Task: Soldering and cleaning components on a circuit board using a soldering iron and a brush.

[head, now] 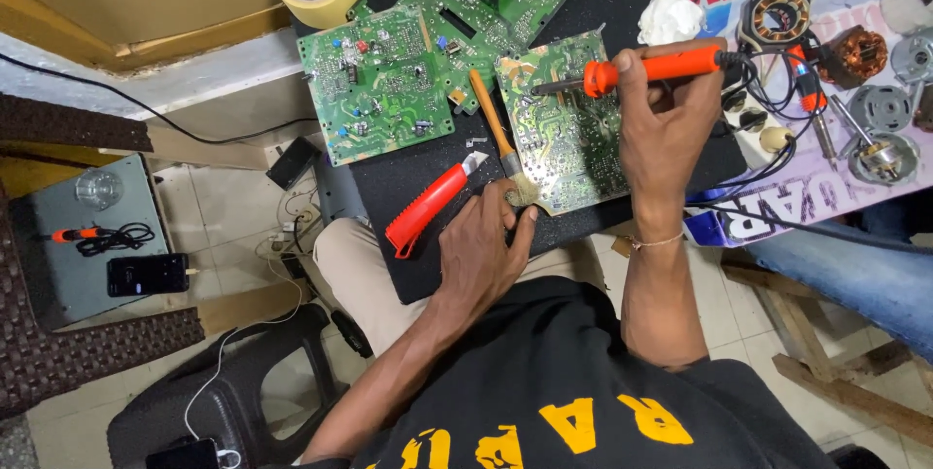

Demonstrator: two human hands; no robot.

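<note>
The right hand closes its grip around an orange soldering iron, tip on the green circuit board. The left hand pinches the board's near edge, beside a brush

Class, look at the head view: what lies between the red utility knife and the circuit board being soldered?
In the head view, a wooden-handled brush lies between the red utility knife and the circuit board.

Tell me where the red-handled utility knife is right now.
In the head view, the red-handled utility knife lies on the black mat, just left of the left hand, below the green circuit board.
</note>
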